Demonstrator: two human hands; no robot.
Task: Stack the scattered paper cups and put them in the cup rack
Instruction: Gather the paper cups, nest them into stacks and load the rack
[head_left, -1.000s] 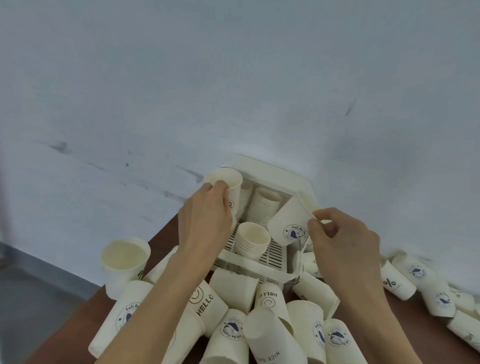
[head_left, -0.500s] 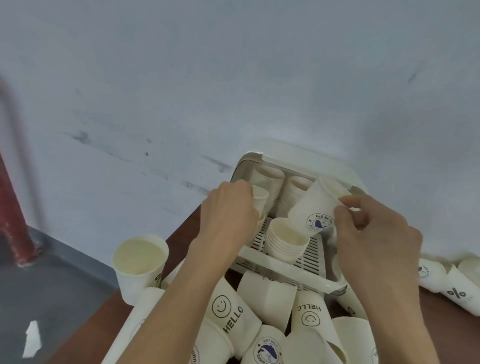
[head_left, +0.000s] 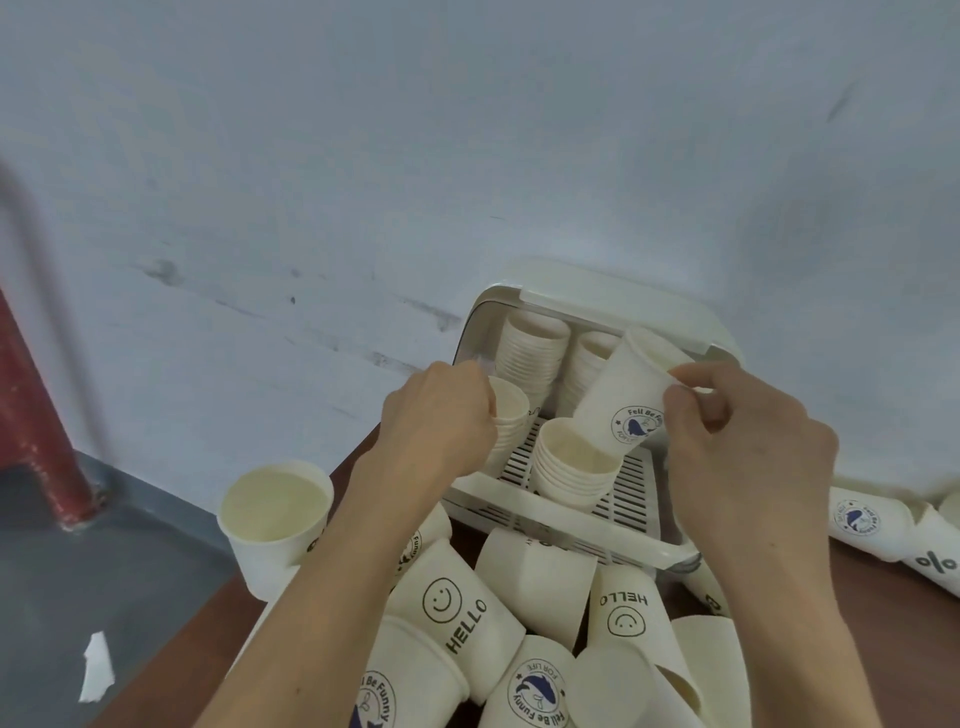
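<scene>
A white cup rack (head_left: 613, 543) with a slatted floor stands against the wall. My left hand (head_left: 441, 415) grips a short stack of paper cups (head_left: 511, 410) at the rack's left side. My right hand (head_left: 748, 441) pinches the rim of a tilted printed cup (head_left: 623, 395), whose base sits over a low stack (head_left: 574, 462) in the rack's middle. Two taller stacks (head_left: 535, 348) lean at the rack's back. Several loose cups (head_left: 535, 571) lie scattered on the brown table in front of the rack.
One cup (head_left: 275, 519) stands upright at the table's left edge. More cups (head_left: 872, 519) lie to the right by the wall. A red post (head_left: 36, 415) and a paper scrap (head_left: 96, 667) are on the grey floor at left.
The view has shifted left and closer. My left hand has lowered its cup down onto the stack at the rack's left. My right hand keeps the printed cup tilted over the middle stack.
</scene>
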